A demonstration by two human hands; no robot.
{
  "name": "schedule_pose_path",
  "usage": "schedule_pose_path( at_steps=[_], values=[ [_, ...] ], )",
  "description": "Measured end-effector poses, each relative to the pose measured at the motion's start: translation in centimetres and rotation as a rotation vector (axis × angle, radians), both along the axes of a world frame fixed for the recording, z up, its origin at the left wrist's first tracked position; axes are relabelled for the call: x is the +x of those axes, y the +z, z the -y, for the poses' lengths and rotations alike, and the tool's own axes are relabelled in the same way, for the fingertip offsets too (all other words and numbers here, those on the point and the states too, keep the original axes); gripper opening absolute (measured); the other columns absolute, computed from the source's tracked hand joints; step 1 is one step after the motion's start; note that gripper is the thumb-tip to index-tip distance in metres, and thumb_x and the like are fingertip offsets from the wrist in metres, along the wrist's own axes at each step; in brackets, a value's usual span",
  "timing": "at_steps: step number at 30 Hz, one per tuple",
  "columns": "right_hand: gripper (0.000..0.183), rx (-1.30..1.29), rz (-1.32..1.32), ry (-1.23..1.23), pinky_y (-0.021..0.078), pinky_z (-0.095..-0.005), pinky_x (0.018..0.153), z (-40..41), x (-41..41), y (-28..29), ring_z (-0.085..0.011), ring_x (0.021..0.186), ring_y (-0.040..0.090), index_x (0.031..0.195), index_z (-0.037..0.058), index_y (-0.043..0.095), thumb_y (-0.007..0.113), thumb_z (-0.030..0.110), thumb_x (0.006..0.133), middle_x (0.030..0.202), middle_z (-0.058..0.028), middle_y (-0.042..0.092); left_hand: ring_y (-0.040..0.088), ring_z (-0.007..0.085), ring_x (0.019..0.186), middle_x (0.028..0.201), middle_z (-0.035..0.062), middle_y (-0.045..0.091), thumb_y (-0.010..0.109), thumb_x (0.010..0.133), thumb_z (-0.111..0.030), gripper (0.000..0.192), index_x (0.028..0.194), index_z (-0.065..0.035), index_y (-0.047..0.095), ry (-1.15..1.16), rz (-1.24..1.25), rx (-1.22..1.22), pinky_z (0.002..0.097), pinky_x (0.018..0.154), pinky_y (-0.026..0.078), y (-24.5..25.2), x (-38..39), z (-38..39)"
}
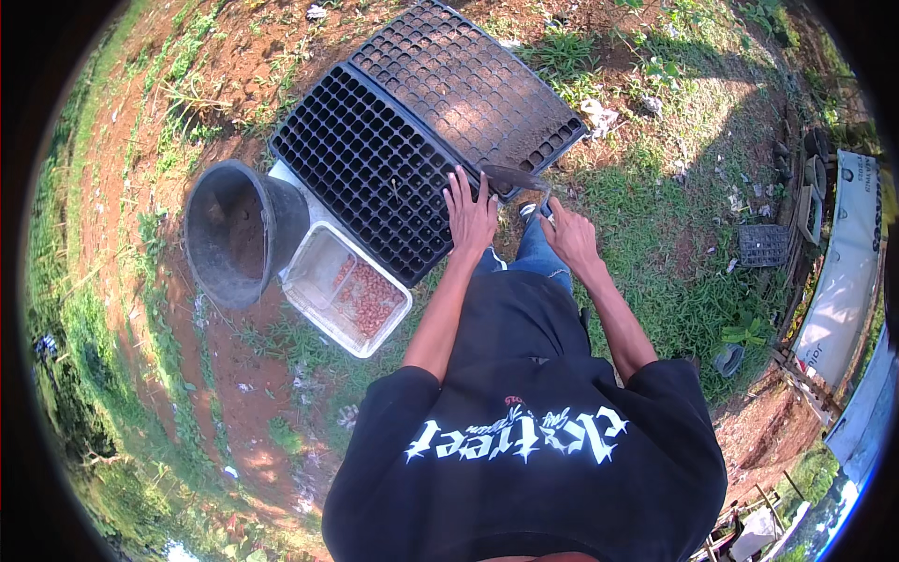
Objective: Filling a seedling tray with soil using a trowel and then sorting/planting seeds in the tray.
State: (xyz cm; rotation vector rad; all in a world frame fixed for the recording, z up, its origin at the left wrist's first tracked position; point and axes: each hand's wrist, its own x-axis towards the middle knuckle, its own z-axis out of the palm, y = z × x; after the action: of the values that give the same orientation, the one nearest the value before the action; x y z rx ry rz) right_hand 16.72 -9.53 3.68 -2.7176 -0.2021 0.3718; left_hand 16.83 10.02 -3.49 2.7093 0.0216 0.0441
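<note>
My right hand (570, 235) grips the handle of a hand trowel (516, 177), whose dark blade points left over the near corner of a soil-filled black seedling tray (456, 88). Several cells at that tray's right end show dark and less filled. My left hand (472, 214) lies with fingers spread at the near right edge of a second black seedling tray (365, 165), its fingertips by the trowel blade. The cells of this second tray look empty. Both trays lie side by side, touching or nearly so.
Left of the trays stands a black bucket (288, 218) with soil inside. A pale plastic tub (302, 281) holds small reddish seeds or pellets. Grass and bare soil surround them. On the right lie a small dark tray (763, 246), and a long printed banner (839, 281) beside sticks.
</note>
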Motion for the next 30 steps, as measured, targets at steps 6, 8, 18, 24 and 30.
schedule_pose_path(
  at_steps=[6, 8, 18, 24, 30],
  values=[
    [0.036, 0.120, 0.055, -0.235, 0.0474, -0.0556, 0.061, -0.5, -0.5, -0.3, -0.0467, 0.071, 0.061, 0.112, 0.0049, 0.049, 0.055, 0.034, 0.090, 0.072, -0.0259, 0.063, 0.014, 0.0407, 0.141, 0.153, 0.0252, 0.011, 0.046, 0.094, -0.030, 0.050, 0.143, -0.0187, 0.040, -0.144, -0.045, 0.007, 0.0543, 0.112, 0.015, 0.4, -0.5, 0.9],
    [0.036, 0.142, 0.010, -0.249, 0.0473, -0.0559, 0.062, -0.8, -0.7, -0.4, -0.0474, 0.072, 0.061, 0.111, 0.0040, 0.049, 0.055, 0.033, 0.090, 0.073, -0.0269, 0.063, 0.014, 0.0408, 0.141, 0.153, 0.0254, 0.011, 0.046, 0.094, -0.029, 0.050, 0.143, -0.0172, 0.040, -0.119, -0.030, -0.036, 0.0539, 0.112, 0.015, 0.7, -0.7, 1.0],
    [0.042, 0.153, 0.035, -0.194, 0.0480, -0.0527, 0.065, -1.5, -2.1, -0.1, -0.0455, 0.073, 0.062, 0.117, -0.0010, 0.050, 0.057, 0.031, 0.090, 0.076, -0.0278, 0.062, 0.015, 0.0403, 0.141, 0.152, 0.0262, 0.013, 0.045, 0.095, -0.027, 0.054, 0.145, -0.0109, 0.033, 0.037, -0.004, -0.032, 0.0523, 0.113, 0.015, 0.4, 0.2, -0.2],
    [0.036, 0.144, 0.180, -0.177, 0.0465, -0.0503, 0.058, -1.2, -2.1, -0.8, -0.0421, 0.067, 0.061, 0.109, -0.0002, 0.050, 0.057, 0.030, 0.091, 0.071, -0.0243, 0.061, 0.015, 0.0415, 0.141, 0.152, 0.0269, 0.013, 0.047, 0.094, -0.031, 0.056, 0.146, -0.0146, 0.033, -0.191, 0.008, 0.051, 0.0539, 0.113, 0.014, 0.5, -0.3, 0.2],
    [0.033, 0.101, 0.097, -0.140, 0.0449, -0.0500, 0.055, -1.3, -2.5, -1.6, -0.0416, 0.065, 0.060, 0.102, 0.0019, 0.048, 0.056, 0.032, 0.092, 0.072, -0.0228, 0.061, 0.014, 0.0430, 0.141, 0.152, 0.0281, 0.012, 0.049, 0.093, -0.032, 0.062, 0.146, -0.0060, 0.029, -0.015, -0.006, -0.045, 0.0526, 0.113, 0.014, 0.2, -0.5, -0.2]
  ],
)
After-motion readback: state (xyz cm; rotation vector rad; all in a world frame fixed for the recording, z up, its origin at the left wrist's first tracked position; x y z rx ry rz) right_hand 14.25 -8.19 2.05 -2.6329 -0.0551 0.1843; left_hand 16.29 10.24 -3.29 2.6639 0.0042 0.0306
